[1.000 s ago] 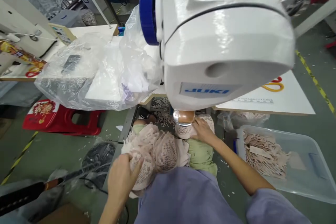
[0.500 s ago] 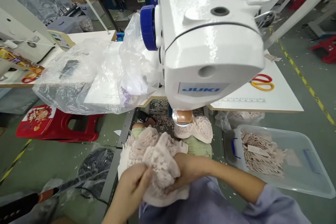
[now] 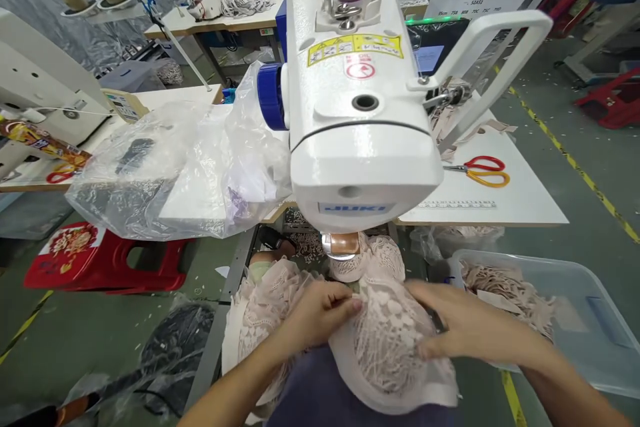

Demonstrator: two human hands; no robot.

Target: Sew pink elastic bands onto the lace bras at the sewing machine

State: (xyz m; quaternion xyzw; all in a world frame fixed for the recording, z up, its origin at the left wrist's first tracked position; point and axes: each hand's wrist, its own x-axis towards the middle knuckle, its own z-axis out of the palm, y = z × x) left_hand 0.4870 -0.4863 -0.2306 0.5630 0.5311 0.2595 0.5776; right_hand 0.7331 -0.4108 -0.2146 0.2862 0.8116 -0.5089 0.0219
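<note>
A pale pink lace bra [image 3: 387,340] is spread over my lap, in front of the sewing machine [image 3: 363,153]. At its upper left edge, my left hand [image 3: 320,313] pinches the fabric between thumb and fingers. My right hand [image 3: 450,320] grips the opposite side of the same bra, thumb on the lace. A small dark object [image 3: 437,320] shows at the right hand's fingers; its kind is unclear. More lace bras [image 3: 265,307] lie heaped to the left, partly behind my left forearm. Another lace piece [image 3: 383,257] rests just beyond, by the machine's needle area.
Scissors [image 3: 485,171] and a ruler [image 3: 457,204] lie on the white tabletop [image 3: 525,193] at right. Below stands a clear plastic bin [image 3: 575,287] of beige straps. Plastic sheeting [image 3: 200,167] covers the left tabletop; a red stool [image 3: 110,257] is underneath.
The bunched bra has been opened out and moved right, its lace now facing up. My right hand has shifted right, my left hand up and right. The view has tilted upward.
</note>
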